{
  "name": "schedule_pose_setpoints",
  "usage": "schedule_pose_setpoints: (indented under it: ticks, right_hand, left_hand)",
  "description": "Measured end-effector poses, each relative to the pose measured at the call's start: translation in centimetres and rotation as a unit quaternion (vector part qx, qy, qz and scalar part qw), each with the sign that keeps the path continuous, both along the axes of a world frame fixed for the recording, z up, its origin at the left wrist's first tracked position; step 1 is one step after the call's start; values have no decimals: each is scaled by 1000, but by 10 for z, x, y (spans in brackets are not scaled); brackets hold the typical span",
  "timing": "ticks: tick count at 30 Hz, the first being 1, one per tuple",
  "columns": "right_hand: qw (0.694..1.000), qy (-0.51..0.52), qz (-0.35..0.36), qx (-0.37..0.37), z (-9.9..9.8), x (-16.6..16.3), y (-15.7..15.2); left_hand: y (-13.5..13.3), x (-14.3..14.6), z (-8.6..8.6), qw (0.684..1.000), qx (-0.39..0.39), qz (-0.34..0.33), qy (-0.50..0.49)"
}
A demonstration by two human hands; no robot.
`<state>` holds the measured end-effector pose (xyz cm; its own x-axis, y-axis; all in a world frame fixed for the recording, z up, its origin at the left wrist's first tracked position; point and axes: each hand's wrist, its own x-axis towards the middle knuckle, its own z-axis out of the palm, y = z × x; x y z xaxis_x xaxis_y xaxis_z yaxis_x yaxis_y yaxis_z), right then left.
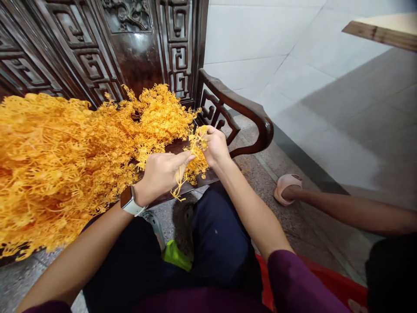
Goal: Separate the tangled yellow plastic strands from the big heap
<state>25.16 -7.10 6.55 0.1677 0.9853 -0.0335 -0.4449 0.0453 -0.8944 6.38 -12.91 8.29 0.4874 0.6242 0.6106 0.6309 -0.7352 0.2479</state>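
Both hands clamped on one orange plastic sprig (195,158). Our left hand (159,174) pinches a lower strand between thumb and forefinger, and our right hand (215,145) is closed round the top end. Sprig sits at the seat's front edge, above our knees, just right of the heap.

Big to small:
- Carved dark wood bench (140,65) fills the back.
- Heap of the same sprigs (58,165) covers most of the seat on the left. Can't tell if it's tangled with the one we hold.
- Armrest (247,108) curves just behind the right hand.
- Another person's leg, pink slipper (286,187), on the floor to the right.
- Red tub (325,278) under our right arm, only an edge shows.
- White watch (130,202) on the left wrist.

Handling, our read: very light, springy, with thin branches that snag on neighbours. Tips probably snap if yanked. Best held at the thicker stem, not the tips.

Room: open toward us and downward, tight against the armrest and the heap. The leg limits the right side.
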Motion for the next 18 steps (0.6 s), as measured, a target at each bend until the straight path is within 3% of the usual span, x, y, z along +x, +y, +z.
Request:
schedule_pose_setpoints:
  ticks: [5, 10, 14, 18]
  right_hand:
    - [998, 14, -53, -9, -6, 3, 11]
    - [981, 41, -170, -89, -17, 43, 37]
    - [989, 55, -111, -83, -21, 54, 30]
    - [997, 75, -21, -23, -5, 40, 9]
  left_hand:
    - [-4, 1, 8, 994, 103, -8, 48]
    - [-33, 5, 17, 990, 77, -116, 16]
    - [-32, 5, 11, 994, -26, -98, -42]
    - [-10, -2, 12, 985, -110, -56, -117]
